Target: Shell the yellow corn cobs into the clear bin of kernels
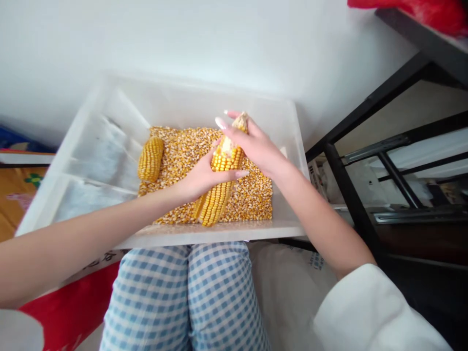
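Note:
Both my hands hold one ear of corn (218, 195) tilted over a bed of loose corn kernels (252, 195). My left hand (204, 175) wraps round its middle, thumb across the front. Near the top, my right hand (252, 141) grips the ear with the thumb by a patch where kernels are off and pale cob shows. The bare stub of the cob sticks up past the right fingers. Another whole ear of corn (150, 159) lies on the kernels at the left. Part of a further yellow ear seems to show behind the held one's lower end.
A translucent plastic bin (215, 237) holds the kernels, its near rim at my knees. White-blue packets (98, 151) lie in its left side. A black metal frame (343, 195) stands close at the right. The wall (190, 44) rises behind.

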A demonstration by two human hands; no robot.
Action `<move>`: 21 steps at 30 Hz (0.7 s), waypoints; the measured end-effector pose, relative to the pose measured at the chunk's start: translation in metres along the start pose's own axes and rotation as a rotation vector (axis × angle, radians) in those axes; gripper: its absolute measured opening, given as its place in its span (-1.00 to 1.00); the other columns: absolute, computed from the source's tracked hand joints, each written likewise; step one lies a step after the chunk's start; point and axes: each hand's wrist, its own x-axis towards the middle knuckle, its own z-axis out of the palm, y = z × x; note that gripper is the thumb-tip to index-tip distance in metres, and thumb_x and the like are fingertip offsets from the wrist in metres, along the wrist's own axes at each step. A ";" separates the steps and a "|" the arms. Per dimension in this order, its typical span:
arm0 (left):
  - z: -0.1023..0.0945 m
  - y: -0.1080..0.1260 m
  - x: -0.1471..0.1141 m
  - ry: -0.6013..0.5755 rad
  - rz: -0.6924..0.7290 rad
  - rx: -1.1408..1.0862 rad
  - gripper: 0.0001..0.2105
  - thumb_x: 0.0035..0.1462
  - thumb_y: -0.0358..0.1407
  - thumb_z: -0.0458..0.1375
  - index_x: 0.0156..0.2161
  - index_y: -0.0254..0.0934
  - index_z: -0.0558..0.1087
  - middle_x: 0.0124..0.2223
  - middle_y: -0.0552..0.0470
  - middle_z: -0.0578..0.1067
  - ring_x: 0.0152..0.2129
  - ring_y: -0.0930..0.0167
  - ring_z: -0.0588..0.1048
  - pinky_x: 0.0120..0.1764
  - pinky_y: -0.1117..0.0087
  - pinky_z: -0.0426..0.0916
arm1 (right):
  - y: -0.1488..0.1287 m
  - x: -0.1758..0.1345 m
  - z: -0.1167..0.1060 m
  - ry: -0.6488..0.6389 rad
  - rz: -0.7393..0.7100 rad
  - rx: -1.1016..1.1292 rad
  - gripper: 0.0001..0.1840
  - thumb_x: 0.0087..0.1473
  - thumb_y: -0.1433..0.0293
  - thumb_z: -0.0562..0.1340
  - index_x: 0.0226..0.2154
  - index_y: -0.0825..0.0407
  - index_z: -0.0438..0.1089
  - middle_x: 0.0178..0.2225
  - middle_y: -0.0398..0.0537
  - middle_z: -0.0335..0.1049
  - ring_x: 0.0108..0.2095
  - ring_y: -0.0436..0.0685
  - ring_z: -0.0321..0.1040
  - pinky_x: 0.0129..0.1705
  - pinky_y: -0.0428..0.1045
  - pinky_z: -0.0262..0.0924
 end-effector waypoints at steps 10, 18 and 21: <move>-0.022 -0.017 0.011 -0.187 -0.118 0.025 -0.66 -0.09 -0.30 0.23 -0.15 -0.34 0.34 -0.46 0.03 0.46 -0.53 0.42 0.46 -0.39 0.36 0.40 | 0.033 0.001 -0.001 -0.229 0.029 0.307 -0.43 -0.02 0.27 0.20 0.02 -0.16 -0.01 -0.17 -0.10 0.30 -0.20 0.07 0.32 -0.08 0.10 0.26; -0.024 -0.014 0.009 -0.223 -0.115 -0.005 -0.69 -0.08 -0.34 0.21 -0.16 -0.35 0.36 -0.44 0.01 0.47 -0.53 0.42 0.45 -0.40 0.38 0.38 | 0.039 0.000 0.006 -0.203 -0.022 0.352 -0.65 -0.02 0.20 0.20 -0.19 -0.05 0.13 -0.22 -0.07 0.34 -0.19 0.07 0.33 -0.05 0.09 0.23; -0.018 -0.016 0.010 -0.124 -0.076 0.068 -0.63 -0.12 -0.33 0.25 -0.14 -0.33 0.34 -0.39 0.03 0.48 -0.49 0.43 0.46 -0.37 0.39 0.38 | 0.048 0.003 0.014 -0.036 -0.049 0.295 -0.67 -0.05 0.17 0.21 -0.27 -0.04 0.15 -0.26 -0.11 0.34 -0.21 0.06 0.33 -0.07 0.08 0.23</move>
